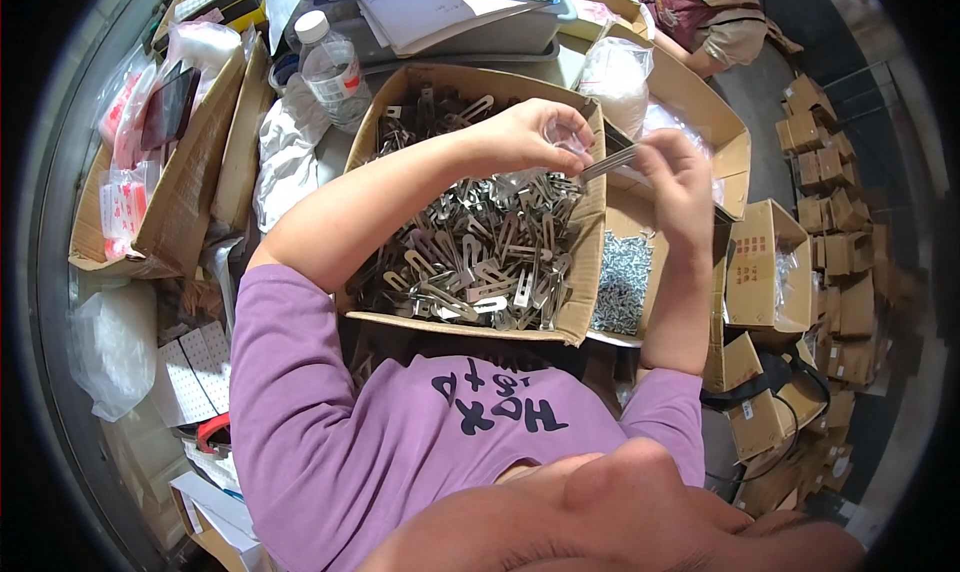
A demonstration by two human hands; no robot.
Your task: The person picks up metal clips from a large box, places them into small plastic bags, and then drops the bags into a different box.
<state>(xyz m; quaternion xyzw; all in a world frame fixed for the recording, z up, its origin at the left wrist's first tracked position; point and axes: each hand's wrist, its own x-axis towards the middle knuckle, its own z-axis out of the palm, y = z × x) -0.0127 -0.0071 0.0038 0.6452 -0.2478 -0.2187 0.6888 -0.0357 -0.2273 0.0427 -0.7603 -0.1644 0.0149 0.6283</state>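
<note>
My left hand [530,137] is closed on a small clear plastic bag [566,140], above the far right part of an open cardboard box [470,329]. Just beyond that box's right wall, my right hand [678,167] pinches a thin bundle of flat metal strips [612,161]. The strips' left end reaches the bag's mouth, by my left fingertips; whether it is inside I cannot tell. Many loose slotted metal pieces [470,247] fill the box, bright in the near part and darker at the far side. Small silvery screws [622,284] lie heaped in a tray below my right forearm.
A water bottle [335,72] stands at the box's far left corner. Papers [440,17] lie on a grey bin behind. At left, a carton [190,187] holds plastic bags and a phone [170,109]. Stacked cartons [825,162] line the right; another person [715,22] is at the far right.
</note>
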